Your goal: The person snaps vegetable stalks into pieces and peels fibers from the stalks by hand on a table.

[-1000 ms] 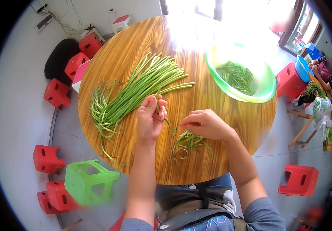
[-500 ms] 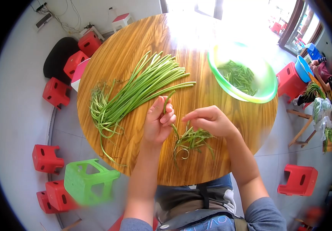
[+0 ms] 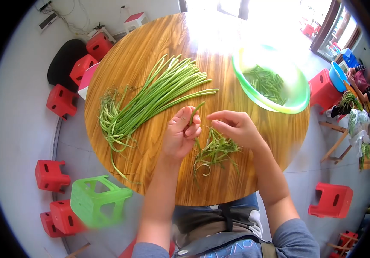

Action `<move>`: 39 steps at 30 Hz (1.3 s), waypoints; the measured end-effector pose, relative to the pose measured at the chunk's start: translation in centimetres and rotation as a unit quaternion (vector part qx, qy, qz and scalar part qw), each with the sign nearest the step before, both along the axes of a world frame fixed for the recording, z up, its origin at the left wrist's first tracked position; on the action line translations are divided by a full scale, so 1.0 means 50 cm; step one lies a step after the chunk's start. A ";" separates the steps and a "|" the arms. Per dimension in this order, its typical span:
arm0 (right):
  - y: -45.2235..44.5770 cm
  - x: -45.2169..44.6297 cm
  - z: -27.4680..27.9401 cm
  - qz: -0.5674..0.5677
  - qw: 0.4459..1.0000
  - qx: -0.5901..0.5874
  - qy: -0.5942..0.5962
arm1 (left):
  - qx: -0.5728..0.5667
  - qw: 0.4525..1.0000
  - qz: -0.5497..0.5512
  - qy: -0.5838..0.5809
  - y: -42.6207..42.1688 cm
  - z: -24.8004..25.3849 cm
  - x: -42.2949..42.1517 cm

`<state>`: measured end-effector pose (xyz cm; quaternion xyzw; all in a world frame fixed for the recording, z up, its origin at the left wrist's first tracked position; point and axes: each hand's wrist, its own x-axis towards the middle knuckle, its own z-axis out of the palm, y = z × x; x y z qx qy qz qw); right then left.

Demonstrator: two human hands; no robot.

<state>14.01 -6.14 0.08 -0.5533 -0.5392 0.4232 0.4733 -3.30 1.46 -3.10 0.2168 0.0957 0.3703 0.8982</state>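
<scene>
My left hand (image 3: 182, 131) is closed around a green garlic scape (image 3: 197, 112), whose upper end sticks up past the fingertips. A thin stalk end shows below that hand. Just to the right, my right hand (image 3: 233, 128) hovers with its index finger stretched out and thumb slightly apart; I see nothing held in it. Beneath my right hand lies a small heap of trimmed scape tips (image 3: 214, 154) on the wooden table. A large bunch of long garlic scapes (image 3: 157, 98) lies to the left, its curly thin ends toward the left edge.
A green basin (image 3: 297, 103) with cut scape pieces (image 3: 267, 84) stands at the right on the round wooden table (image 3: 120, 60). Red stools (image 3: 52, 175) and a green stool (image 3: 97, 202) stand around it. Another person (image 3: 362, 79) sits at far right near a blue basin (image 3: 338, 77).
My right hand has risen slightly from the heap of tips, and its thumb and index finger are further apart. My left hand has shifted slightly right, still holding the scape.
</scene>
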 end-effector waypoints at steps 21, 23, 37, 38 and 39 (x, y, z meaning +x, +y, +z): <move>0.010 -0.009 -0.007 -0.004 0.886 -0.052 0.460 | 0.121 0.974 -0.091 0.166 -0.048 0.021 0.027; 0.010 -0.012 -0.007 -0.012 0.886 -0.047 0.461 | 0.145 0.967 -0.066 0.200 -0.052 0.026 0.026; 0.007 -0.046 -0.028 -0.094 0.909 0.359 -0.189 | 0.194 0.918 0.049 0.343 -0.047 0.029 0.022; 0.008 -0.046 -0.027 -0.109 0.906 0.358 -0.196 | 0.177 0.931 0.051 0.316 -0.049 0.032 0.028; 0.008 -0.044 -0.026 -0.124 0.903 0.357 -0.204 | 0.158 0.943 0.052 0.288 -0.051 0.034 0.033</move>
